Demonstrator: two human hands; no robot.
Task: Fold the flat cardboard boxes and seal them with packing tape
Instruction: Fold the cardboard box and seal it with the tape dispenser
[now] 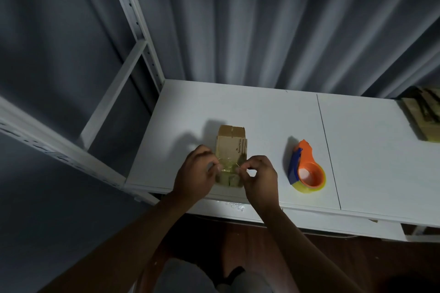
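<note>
A small cardboard box (232, 150) is seen lying on the white tabletop (262, 116), near its front edge, with its far flaps still standing open. A strip of clear packing tape (227, 166) is stretched across the near part of the box. The left end of the strip is pinched by the left hand (195, 173), whose fingers (212, 162) are curled in tightly with the thumb set against them. The right end is pinched between the thumb and forefinger of the right hand (260, 178), the remaining fingers being curled loosely above. Whether the tape is already pressed onto the cardboard cannot be told. An orange and blue tape dispenser (306, 166), loaded with a yellowish roll, is laid on the tabletop to the right of the box, apart from both hands. A stack of flat cardboard boxes (423, 116) is placed at the far right edge of the tabletop. A grey curtain (262, 19) is hung behind, and a white metal shelf frame (133, 31) is stood at the left.
</note>
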